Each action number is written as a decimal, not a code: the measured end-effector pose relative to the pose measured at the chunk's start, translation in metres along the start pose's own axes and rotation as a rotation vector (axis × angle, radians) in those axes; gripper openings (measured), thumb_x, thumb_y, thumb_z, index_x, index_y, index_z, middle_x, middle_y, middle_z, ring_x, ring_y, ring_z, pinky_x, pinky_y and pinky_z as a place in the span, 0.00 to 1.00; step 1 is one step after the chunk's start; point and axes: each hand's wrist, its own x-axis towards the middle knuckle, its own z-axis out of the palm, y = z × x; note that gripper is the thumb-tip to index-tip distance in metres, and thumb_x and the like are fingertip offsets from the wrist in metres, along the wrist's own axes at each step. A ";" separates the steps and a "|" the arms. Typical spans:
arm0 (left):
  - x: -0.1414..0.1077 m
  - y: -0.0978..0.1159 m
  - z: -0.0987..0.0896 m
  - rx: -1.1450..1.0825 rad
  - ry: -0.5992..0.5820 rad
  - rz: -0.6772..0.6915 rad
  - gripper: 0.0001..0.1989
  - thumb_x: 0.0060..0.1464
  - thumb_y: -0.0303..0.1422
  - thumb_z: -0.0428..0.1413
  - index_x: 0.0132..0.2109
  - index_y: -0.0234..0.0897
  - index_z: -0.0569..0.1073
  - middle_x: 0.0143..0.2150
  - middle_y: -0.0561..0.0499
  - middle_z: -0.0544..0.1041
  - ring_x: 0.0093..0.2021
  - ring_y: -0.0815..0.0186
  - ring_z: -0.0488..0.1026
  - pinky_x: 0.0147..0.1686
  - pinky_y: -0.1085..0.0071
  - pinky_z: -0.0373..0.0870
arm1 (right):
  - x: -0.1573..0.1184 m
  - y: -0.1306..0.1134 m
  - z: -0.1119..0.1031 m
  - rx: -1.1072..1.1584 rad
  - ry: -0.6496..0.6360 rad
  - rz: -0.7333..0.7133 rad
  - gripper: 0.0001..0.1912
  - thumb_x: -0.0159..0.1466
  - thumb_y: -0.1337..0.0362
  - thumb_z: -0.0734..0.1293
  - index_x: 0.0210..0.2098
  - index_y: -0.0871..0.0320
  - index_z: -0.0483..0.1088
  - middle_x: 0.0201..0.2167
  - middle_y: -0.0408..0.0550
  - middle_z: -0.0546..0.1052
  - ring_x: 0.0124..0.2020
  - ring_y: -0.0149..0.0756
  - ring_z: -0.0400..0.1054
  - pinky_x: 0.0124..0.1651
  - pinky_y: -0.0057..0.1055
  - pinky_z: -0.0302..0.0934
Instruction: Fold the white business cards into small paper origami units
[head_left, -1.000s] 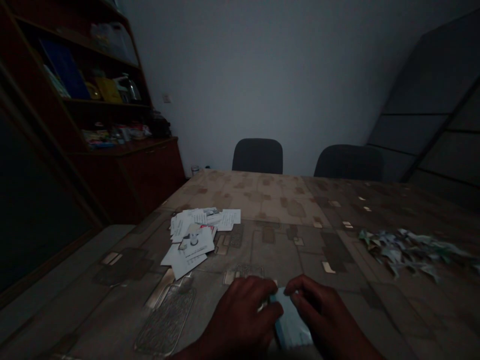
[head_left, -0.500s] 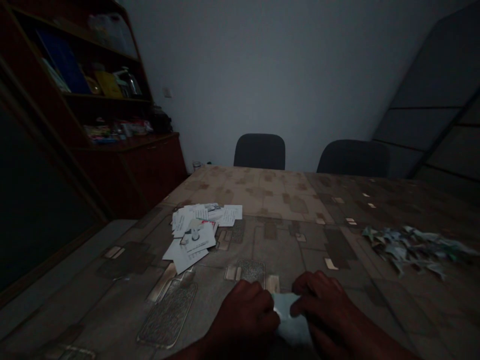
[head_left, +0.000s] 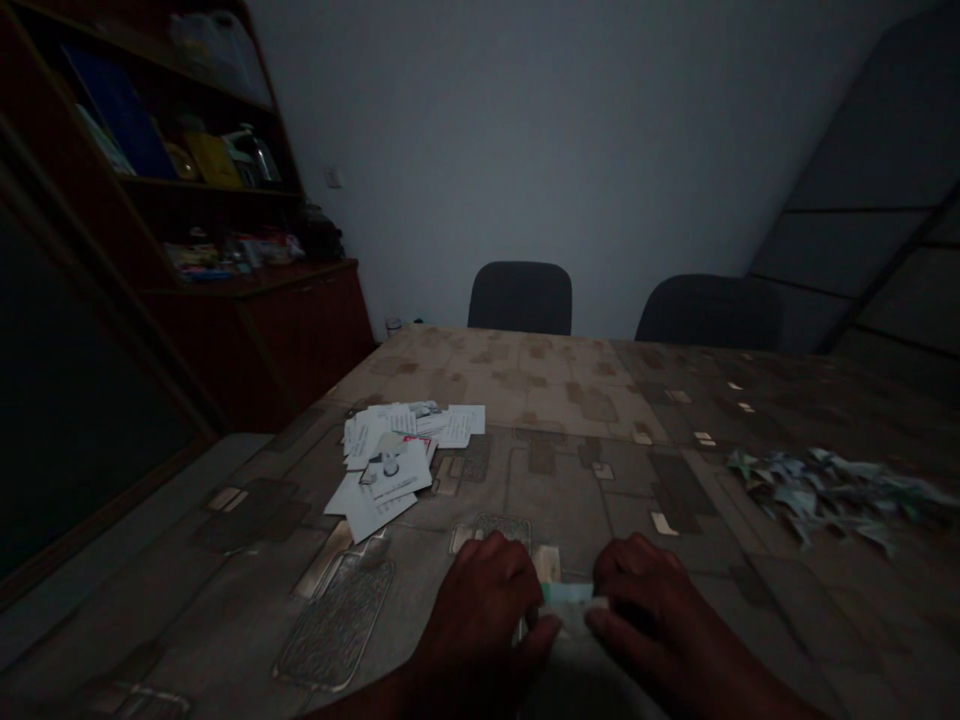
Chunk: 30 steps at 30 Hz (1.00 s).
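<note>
A pale piece of paper (head_left: 571, 594) with a greenish left corner is held low in front of me, over the near part of the table. My left hand (head_left: 491, 600) pinches its left side, with the thumb along the near edge. On the opposite side, my right hand (head_left: 652, 605) grips the paper, thumb tip close to the left thumb. A folded-over band shows between the thumbs; its lower part is dim and hard to make out. To the left lies a loose pile of white printed cards (head_left: 390, 470). Crumpled-looking, pale pieces of paper (head_left: 832, 495) are heaped at the right.
A patterned tablecloth (head_left: 547, 480) covers the table. Two dark chairs (head_left: 520, 297) stand behind it against the wall. At the left is a reddish-brown cabinet (head_left: 300, 330) with things on its shelves.
The paper showed a broad flat face before; now only a narrow strip and a folded edge show. My hands have turned, the thumbs coming onto the near edge.
</note>
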 end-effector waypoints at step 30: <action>-0.033 -0.006 0.017 0.406 0.324 0.493 0.11 0.67 0.35 0.48 0.46 0.42 0.74 0.50 0.62 0.79 0.52 0.69 0.72 0.49 0.70 0.70 | 0.005 0.001 0.022 -0.197 0.176 0.000 0.09 0.63 0.71 0.64 0.27 0.57 0.65 0.27 0.44 0.70 0.31 0.41 0.64 0.38 0.40 0.54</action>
